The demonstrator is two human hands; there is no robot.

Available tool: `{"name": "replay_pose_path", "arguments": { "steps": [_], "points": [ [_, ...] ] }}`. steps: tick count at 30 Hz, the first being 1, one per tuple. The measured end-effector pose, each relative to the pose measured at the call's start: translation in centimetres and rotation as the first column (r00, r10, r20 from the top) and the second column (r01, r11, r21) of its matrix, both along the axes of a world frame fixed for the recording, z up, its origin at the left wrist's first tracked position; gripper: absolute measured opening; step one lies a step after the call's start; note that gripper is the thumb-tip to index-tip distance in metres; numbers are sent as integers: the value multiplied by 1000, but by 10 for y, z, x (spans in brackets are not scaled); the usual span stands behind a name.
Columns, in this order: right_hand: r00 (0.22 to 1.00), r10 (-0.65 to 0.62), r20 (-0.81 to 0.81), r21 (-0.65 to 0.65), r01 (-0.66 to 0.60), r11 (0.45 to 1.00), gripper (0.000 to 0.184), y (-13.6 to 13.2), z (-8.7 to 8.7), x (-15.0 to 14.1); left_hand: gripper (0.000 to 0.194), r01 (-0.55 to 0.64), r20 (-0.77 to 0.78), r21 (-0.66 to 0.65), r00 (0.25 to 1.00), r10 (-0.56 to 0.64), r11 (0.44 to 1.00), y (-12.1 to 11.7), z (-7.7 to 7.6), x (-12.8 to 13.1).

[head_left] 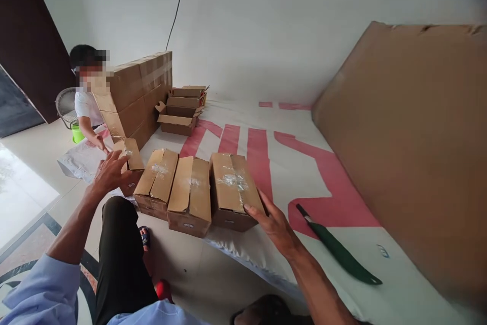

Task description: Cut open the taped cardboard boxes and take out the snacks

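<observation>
Several small taped cardboard boxes stand in a row on a white sheet with red lettering (289, 163). My right hand (272, 221) rests on the near right corner of the rightmost box (232, 188). My left hand (110, 173) touches the leftmost small box (130, 160), fingers spread along its side. Two more boxes, one (157, 180) and another (190, 194), sit between them, side by side and touching.
A green-handled knife (338, 249) lies on the sheet to the right. A big cardboard sheet (411, 142) leans at right. A stack of large boxes (133, 97) and open boxes (182, 109) stand behind. Another person (88, 107) crouches at left by a green bucket.
</observation>
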State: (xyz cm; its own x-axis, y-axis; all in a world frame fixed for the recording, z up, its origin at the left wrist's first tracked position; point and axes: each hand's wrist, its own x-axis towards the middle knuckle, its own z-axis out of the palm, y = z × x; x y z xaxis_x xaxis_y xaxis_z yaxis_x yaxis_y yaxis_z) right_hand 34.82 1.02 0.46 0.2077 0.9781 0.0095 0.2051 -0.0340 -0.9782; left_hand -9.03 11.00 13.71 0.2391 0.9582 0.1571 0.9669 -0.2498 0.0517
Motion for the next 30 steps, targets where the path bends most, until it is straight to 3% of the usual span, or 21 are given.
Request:
{"name": "replay_pose_path", "arguments": {
  "steps": [2,4,7,10,13,16,19,22,25,30],
  "points": [
    [1000,19,0,-9,-19,1000,85,-1,4,4,47,252,73,34,964,-254,967,-14,5,37],
    [999,45,-6,-14,-45,999,86,-3,7,6,50,514,91,-44,856,-509,856,-27,5,80],
    [997,79,-16,18,-79,997,87,-11,13,8,49,658,98,-104,753,-651,746,-27,6,136],
    [995,96,-11,18,-96,995,84,-24,18,14,45,654,108,-135,757,-645,745,-2,12,178],
    [994,106,-5,-12,-106,994,83,-38,17,28,42,599,86,-250,796,-599,761,27,18,213],
    [991,131,-8,-14,-131,991,84,-51,5,50,36,595,139,-361,795,-590,718,38,14,242],
    [993,99,-62,-38,-101,994,82,-60,-13,74,24,644,218,-348,762,-609,681,25,2,257],
    [980,-65,-186,-81,51,995,75,-66,-27,90,21,602,269,-280,797,-541,748,2,-13,260],
    [921,-276,-276,-104,257,961,64,-68,-31,94,26,553,352,-237,815,-460,799,-22,-27,258],
    [880,-371,-295,-139,345,928,68,-66,-29,102,20,488,494,-146,790,-364,860,-66,-49,252]
  ]
}}
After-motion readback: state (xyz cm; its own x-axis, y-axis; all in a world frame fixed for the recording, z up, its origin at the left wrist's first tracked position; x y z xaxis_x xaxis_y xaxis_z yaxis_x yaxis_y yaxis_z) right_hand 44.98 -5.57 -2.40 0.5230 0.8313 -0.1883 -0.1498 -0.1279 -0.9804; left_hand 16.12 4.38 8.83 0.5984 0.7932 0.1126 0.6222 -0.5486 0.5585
